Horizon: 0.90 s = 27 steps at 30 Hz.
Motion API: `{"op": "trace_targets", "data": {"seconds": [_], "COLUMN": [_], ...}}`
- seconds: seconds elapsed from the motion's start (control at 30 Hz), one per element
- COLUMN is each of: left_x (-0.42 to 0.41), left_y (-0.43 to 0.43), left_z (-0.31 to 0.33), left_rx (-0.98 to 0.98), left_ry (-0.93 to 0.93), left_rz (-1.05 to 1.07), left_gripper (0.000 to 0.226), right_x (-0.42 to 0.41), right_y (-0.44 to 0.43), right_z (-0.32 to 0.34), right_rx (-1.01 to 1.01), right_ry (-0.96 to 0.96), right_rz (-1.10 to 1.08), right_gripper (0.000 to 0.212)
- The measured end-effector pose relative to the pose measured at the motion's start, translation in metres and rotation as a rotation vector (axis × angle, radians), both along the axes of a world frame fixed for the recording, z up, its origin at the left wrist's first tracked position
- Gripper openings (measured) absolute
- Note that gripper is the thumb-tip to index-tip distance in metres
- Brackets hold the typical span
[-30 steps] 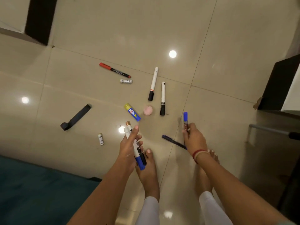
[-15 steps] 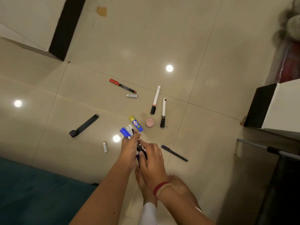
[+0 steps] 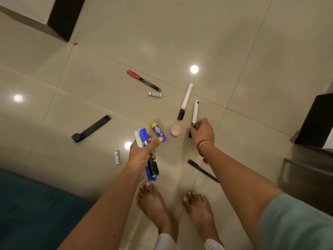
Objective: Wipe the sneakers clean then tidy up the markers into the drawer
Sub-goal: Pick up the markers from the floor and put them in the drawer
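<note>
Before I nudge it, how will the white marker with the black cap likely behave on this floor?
The white marker looks round and lies flat on glossy tile floor, so it would probably roll or slide. It seems rigid and light. A side nudge may send it into the marker beside it.

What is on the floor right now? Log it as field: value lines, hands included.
left hand: holds bundle of markers
right hand: closing on white marker with black cap
loose markers: red-capped marker, second white marker, dark pen
other items: glue stick, pink round lid, dark strap
surface: tiled floor
</note>
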State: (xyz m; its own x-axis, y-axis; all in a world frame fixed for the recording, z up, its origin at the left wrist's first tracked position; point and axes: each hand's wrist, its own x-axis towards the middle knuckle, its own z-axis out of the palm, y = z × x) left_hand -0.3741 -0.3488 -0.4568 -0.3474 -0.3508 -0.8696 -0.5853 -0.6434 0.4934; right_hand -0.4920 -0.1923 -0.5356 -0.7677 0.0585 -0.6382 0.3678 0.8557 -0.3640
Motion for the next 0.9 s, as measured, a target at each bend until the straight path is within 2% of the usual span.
{"op": "trace_targets", "data": {"seconds": [0.07,0.13,0.23,0.3,0.37,0.4,0.53,0.6,0.73,0.8,0.9], "left_x": [-0.005,-0.008,-0.011,-0.01,-0.011,-0.012,-0.019,-0.021,-0.021,-0.019,-0.015], "left_y": [-0.005,-0.01,-0.016,-0.019,-0.019,-0.019,-0.021,-0.026,-0.045,-0.054,-0.058], "left_z": [0.001,0.006,0.016,0.021,0.027,0.031,0.033,0.025,0.002,-0.01,-0.025], "left_rx": [0.034,0.092,0.188,0.188,0.212,0.218,0.074,0.017,-0.089,-0.107,-0.103], "left_ry": [0.017,0.021,0.064,0.081,0.103,0.105,-0.053,-0.077,-0.075,-0.057,-0.041], "left_rz": [0.032,0.077,0.134,0.15,0.126,0.115,0.076,0.083,-0.011,-0.056,-0.098], "left_gripper": [0.039,0.046,0.061,0.062,0.063,0.06,0.018,0.007,0.011,0.015,0.02], "right_x": [-0.001,0.002,0.023,0.05,0.08,0.092,0.12,0.116,0.068,0.031,-0.018], "right_y": [-0.003,-0.007,-0.022,-0.038,-0.054,-0.062,-0.078,-0.08,-0.068,-0.063,-0.062], "right_z": [-0.002,0.003,0.042,0.079,0.112,0.123,0.133,0.129,0.082,0.05,0.011], "right_rx": [0.032,-0.03,-0.297,-0.471,-0.553,-0.553,-0.496,-0.51,-0.429,-0.301,-0.048], "right_ry": [0.034,0.05,0.114,0.15,0.13,0.12,0.045,0.088,0.222,0.223,0.188], "right_rz": [0.071,0.017,-0.134,-0.118,-0.05,-0.012,0.092,0.0,-0.256,-0.26,-0.111], "right_gripper": [0.021,0.015,0.011,0.015,0.017,0.017,0.012,0.005,0.009,0.004,0.032]}}
